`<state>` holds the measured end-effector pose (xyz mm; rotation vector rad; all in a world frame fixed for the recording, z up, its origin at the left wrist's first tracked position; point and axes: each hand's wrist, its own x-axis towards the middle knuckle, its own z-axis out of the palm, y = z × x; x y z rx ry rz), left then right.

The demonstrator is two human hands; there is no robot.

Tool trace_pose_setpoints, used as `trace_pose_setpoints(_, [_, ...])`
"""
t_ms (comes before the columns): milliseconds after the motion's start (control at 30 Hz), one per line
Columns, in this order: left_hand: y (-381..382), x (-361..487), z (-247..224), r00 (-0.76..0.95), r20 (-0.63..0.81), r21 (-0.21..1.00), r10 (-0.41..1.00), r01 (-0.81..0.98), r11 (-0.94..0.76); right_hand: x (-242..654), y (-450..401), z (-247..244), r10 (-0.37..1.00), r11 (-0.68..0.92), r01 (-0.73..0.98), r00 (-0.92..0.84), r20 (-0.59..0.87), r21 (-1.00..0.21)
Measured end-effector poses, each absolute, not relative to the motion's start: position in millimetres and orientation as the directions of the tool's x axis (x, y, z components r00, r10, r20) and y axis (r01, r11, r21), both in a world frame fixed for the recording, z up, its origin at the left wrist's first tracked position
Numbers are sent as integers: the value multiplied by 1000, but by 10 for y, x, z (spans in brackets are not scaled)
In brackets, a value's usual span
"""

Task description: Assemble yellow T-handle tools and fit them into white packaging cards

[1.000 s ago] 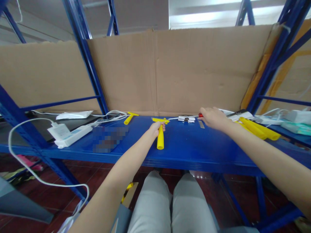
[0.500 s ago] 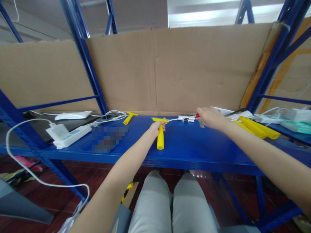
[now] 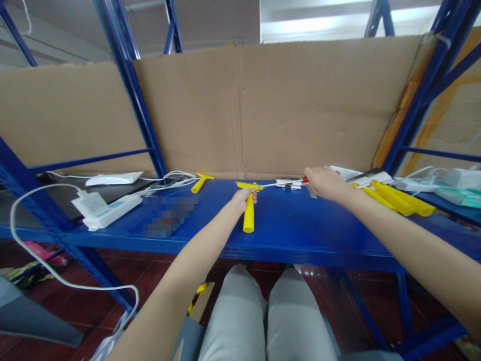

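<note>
My left hand is closed around a yellow T-shaped handle, its tube pointing toward me above the blue shelf. To the right, my right hand grips a screwdriver by its red handle. The thin metal shaft runs left and its tip meets the crossbar of the T-shaped handle; the exact contact point is too small to see. Behind the shaft lie small white-and-black pieces. A second yellow T-shaped handle rests farther left on the shelf.
Yellow tubes lie at the right beside a dark-and-white item. On the left are a power strip, a white adapter and coiled white cables. A cardboard sheet and blue posts stand around the shelf.
</note>
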<state>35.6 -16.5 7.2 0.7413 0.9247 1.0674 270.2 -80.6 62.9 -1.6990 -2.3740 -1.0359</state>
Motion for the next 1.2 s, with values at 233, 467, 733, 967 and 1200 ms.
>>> trace_pose_setpoints(233, [-219,365,109,181,-256,883,949,-355,306,2690,-805,631,828,170,856,-393,400,489])
trace_pose_setpoints(467, [-204,365,107,180,-261,892,948,-330,309,2712,-783,613,809,179,840,-422,409,513])
trace_pose_setpoints(733, [-194,382,92,154,-242,904,958,-323,280,2663,-814,631,773,176,811,-465,431,558])
trace_pose_setpoints(967, [-162,382,76,138,-230,915,963,-305,263,2597,-873,680,752,185,786,-500,430,590])
trace_pose_setpoints(1200, [-186,391,86,110,-212,925,971,-298,236,2534,-908,707,708,181,744,-553,440,643])
